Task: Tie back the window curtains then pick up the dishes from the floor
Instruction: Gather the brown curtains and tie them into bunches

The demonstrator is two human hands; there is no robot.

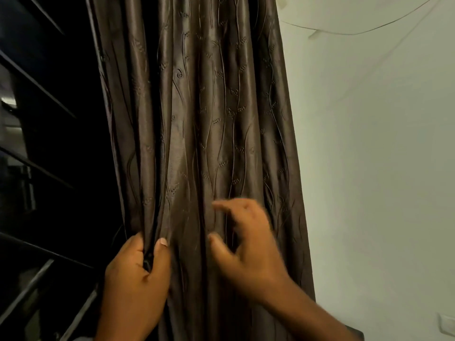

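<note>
A shiny brown curtain [197, 119] with a stem and leaf pattern hangs in gathered folds down the middle of the view. My left hand [135, 276] pinches a fold at the curtain's left edge between thumb and fingers. To its right, my right hand [246, 244] is blurred, with fingers spread and thumb apart, in front of the fabric and holding nothing. No dishes and no floor are in view.
A dark window with slanted black bars [37, 168] fills the left side. A pale wall [381, 168] lies to the right, crossed by a thin cable [344, 33] near the top. A white wall socket [446, 324] sits at the lower right edge.
</note>
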